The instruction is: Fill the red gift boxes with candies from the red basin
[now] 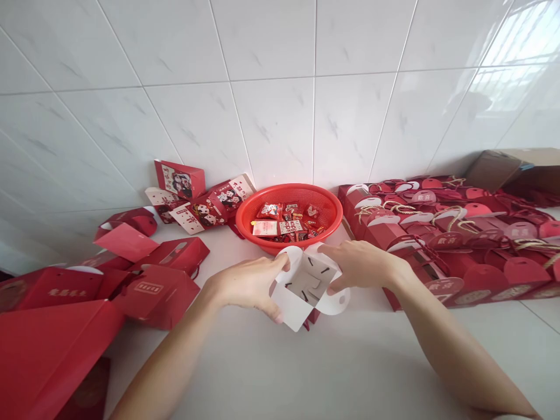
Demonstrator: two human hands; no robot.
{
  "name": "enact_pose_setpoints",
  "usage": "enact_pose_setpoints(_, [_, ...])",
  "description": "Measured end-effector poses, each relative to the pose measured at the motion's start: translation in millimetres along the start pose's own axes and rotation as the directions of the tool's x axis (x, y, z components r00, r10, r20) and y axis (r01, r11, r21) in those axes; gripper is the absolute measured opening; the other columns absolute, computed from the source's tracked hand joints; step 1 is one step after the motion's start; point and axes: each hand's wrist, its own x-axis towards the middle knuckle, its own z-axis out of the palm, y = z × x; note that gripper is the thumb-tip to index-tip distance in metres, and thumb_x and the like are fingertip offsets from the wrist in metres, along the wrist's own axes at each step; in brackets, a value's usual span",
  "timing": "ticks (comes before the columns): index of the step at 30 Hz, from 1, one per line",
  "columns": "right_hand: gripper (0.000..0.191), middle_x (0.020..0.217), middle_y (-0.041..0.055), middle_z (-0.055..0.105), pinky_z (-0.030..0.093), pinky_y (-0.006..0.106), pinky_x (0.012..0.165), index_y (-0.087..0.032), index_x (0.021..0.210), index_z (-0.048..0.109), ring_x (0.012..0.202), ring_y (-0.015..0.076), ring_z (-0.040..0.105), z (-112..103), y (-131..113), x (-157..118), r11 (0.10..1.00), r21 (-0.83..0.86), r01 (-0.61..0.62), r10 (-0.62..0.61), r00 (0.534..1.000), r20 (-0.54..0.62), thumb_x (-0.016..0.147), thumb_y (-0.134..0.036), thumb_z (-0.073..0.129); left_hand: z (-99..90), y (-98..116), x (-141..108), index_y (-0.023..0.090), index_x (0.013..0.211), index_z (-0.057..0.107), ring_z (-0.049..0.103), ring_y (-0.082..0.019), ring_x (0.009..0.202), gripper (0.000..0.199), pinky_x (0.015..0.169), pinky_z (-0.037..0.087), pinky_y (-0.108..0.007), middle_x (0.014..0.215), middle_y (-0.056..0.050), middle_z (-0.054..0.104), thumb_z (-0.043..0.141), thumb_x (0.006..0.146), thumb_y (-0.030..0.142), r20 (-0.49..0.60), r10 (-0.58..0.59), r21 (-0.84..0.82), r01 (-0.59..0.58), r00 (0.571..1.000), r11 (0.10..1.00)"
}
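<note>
Between my hands, an open gift box [296, 310] shows its white inside and spread flaps, with its bottom panel and some dark slots or cord ends visible within. My left hand [249, 284] grips its left side, thumb at the near flap and fingers by the far flap. On the opposite side, my right hand [361, 265] holds the right wall between thumb and fingers. Just beyond the box, a red plastic basket [332, 213] contains several small wrapped sweets [291, 226] and little printed packets. A bit of red shows beneath the box.
To the right stand rows of red gift boxes [472, 280] with rope handles, and a brown cardboard box [485, 168] behind them. Several red boxes [153, 291] lie loosely at left. Panda-printed boxes [205, 211] lean near the white tiled wall [271, 128].
</note>
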Motion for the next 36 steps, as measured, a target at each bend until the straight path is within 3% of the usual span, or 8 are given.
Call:
enact_pose_setpoints(4, [0.051, 0.089, 0.0038, 0.067, 0.038, 0.029, 0.063, -0.021, 0.120, 0.056, 0.090, 0.0266, 0.064, 0.1, 2.5, 3.9, 0.996, 0.085, 0.030, -0.032, 0.999, 0.011, 0.077, -0.038, 0.076, -2.6, -2.5, 2.0, 0.023, 0.099, 0.051, 0.064, -0.022, 0.074, 0.066, 0.053, 0.040, -0.024, 0.081, 0.001, 0.061, 0.089, 0.048, 0.040, 0.052, -0.035, -0.077, 0.039, 0.998, 0.996])
enact_pose_setpoints(10, [0.051, 0.088, 0.0037, 0.067, 0.039, 0.029, 0.065, -0.021, 0.120, 0.058, 0.090, 0.0266, 0.064, 0.6, 1.6, 4.6, 0.986, 0.143, 0.084, -0.086, 0.996, 0.010, 0.076, -0.040, 0.076, -18.4, -26.4, 14.3, 0.026, 0.096, 0.037, 0.067, -0.019, 0.061, 0.069, 0.051, 0.049, -0.026, 0.076, 0.002, 0.071, 0.089, 0.053, 0.036, 0.410, 0.003, -0.338, 0.149, 0.912, 0.929])
enact_pose_setpoints(17, [0.043, 0.099, 0.0067, 0.068, 0.038, 0.030, 0.062, -0.021, 0.111, 0.059, 0.090, 0.0265, 0.064, 4.7, -2.6, 8.0, 0.985, 0.141, 0.099, -0.101, 0.995, 0.010, 0.078, -0.045, 0.074, -20.6, -40.9, 20.4, 0.025, 0.092, 0.038, 0.068, -0.019, 0.056, 0.070, 0.051, 0.050, -0.026, 0.070, 0.003, 0.071, 0.092, 0.050, 0.036, 0.449, -0.024, -0.337, 0.194, 0.893, 0.921])
enact_pose_setpoints(21, [0.041, 0.097, 0.0063, 0.068, 0.038, 0.030, 0.062, -0.021, 0.111, 0.060, 0.088, 0.0264, 0.065, 3.8, -3.1, 5.5, 0.987, 0.109, 0.117, -0.114, 0.993, -0.027, 0.080, -0.045, 0.073, -19.2, -45.4, 19.4, 0.025, 0.092, 0.042, 0.069, -0.021, 0.066, 0.073, 0.054, 0.051, -0.028, 0.074, 0.001, 0.071, 0.095, 0.044, 0.039, 0.386, 0.033, -0.361, 0.118, 0.922, 0.925])
enact_pose_setpoints(26, [0.047, 0.088, 0.0047, 0.069, 0.042, 0.031, 0.069, -0.021, 0.125, 0.062, 0.087, 0.0259, 0.066, -3.1, -2.3, -2.9, 0.991, 0.065, 0.117, -0.113, 0.991, -0.068, 0.083, -0.039, 0.070, -24.8, -40.1, 10.0, 0.022, 0.096, 0.049, 0.070, -0.023, 0.086, 0.067, 0.075, 0.055, -0.032, 0.093, -0.003, 0.071, 0.093, 0.049, 0.040, 0.149, 0.116, -0.360, -0.056, 0.982, 0.931])
enact_pose_setpoints(30, [0.050, 0.084, 0.0036, 0.069, 0.044, 0.030, 0.068, -0.020, 0.130, 0.061, 0.079, 0.0223, 0.066, -8.4, 3.9, -6.9, 0.983, 0.095, 0.157, -0.142, 0.979, -0.144, 0.085, -0.038, 0.071, -29.7, -35.5, 1.4, 0.021, 0.105, 0.054, 0.068, -0.020, 0.072, 0.063, 0.066, 0.052, -0.029, 0.082, -0.001, 0.068, 0.089, 0.058, 0.045, 0.163, 0.065, -0.315, -0.010, 0.984, 0.949])
enact_pose_setpoints(33, [0.037, 0.078, 0.0020, 0.068, 0.042, 0.028, 0.062, -0.020, 0.121, 0.066, 0.069, 0.0186, 0.064, -10.9, 10.3, -6.6, 0.970, 0.141, 0.200, -0.160, 0.954, -0.252, 0.086, -0.033, 0.070, -35.1, -35.6, -2.1, 0.020, 0.108, 0.057, 0.065, -0.017, 0.068, 0.054, 0.065, 0.052, -0.029, 0.080, 0.000, 0.066, 0.080, 0.071, 0.051, 0.095, 0.090, -0.341, -0.053, 0.991, 0.939])
enact_pose_setpoints(36, [0.019, 0.071, 0.0007, 0.066, 0.042, 0.026, 0.060, -0.019, 0.103, 0.070, 0.063, 0.0158, 0.060, -13.9, 16.1, 0.8, 0.928, 0.249, 0.276, -0.146, 0.886, -0.440, 0.088, -0.028, 0.064, -45.6, -38.6, 6.5, 0.020, 0.105, 0.062, 0.066, -0.018, 0.077, 0.042, 0.075, 0.052, -0.031, 0.085, -0.002, 0.068, 0.070, 0.081, 0.053, -0.102, 0.182, -0.330, -0.206, 0.978, 0.921])
